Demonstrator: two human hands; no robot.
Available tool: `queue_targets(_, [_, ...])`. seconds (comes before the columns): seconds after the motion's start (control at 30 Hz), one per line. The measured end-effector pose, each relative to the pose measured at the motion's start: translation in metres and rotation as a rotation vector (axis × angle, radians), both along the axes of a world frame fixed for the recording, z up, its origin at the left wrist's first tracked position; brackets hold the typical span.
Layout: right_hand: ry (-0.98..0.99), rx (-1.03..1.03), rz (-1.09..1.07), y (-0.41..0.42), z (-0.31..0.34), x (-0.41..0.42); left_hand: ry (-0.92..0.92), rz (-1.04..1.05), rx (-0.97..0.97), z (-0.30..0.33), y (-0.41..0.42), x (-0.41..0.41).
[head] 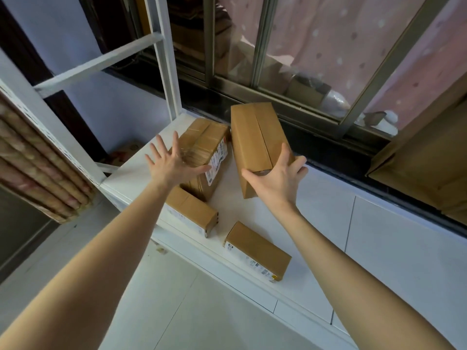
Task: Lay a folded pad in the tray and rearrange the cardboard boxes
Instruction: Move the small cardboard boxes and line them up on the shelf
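Observation:
Several brown cardboard boxes lie on a white cabinet top (328, 205) below a window. My right hand (276, 179) grips the near end of a long plain box (255, 140), tilted with its far end toward the sill. My left hand (171, 164) is spread open over a taped box with a shipping label (209, 150), just above or touching it. A smaller box (192, 210) lies under my left forearm. Another small labelled box (256, 250) sits near the front edge. No tray or pad is in view.
A white metal shelf frame (161, 54) rises at the left end of the cabinet. The dark window sill (328, 150) and sliding window run along the back. A large flat cardboard piece (429, 170) leans at the right. Tiled floor lies below.

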State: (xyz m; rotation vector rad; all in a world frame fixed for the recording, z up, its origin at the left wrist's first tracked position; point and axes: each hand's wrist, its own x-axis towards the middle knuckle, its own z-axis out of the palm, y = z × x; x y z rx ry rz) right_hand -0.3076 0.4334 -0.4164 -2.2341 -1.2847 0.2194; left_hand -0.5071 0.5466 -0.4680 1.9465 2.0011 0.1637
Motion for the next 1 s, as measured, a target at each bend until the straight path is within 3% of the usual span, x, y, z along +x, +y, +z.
queue_targets(0.17, [-0.026,0.038,0.026,0.005,0.008,-0.01,-0.128,0.03,-0.128,-0.008,-0.003,0.007])
queue_targets(0.37, [-0.075,0.028,0.034,-0.003,0.008,-0.007,-0.25,0.117,0.138,-0.008,-0.031,0.045])
queue_targets(0.53, [-0.166,0.029,-0.001,-0.025,0.026,0.022,-0.306,0.053,0.29,0.019,-0.044,0.064])
queue_targets(1.0, [-0.274,0.085,-0.214,-0.199,0.096,0.165,-0.55,-0.202,0.248,0.095,-0.185,0.206])
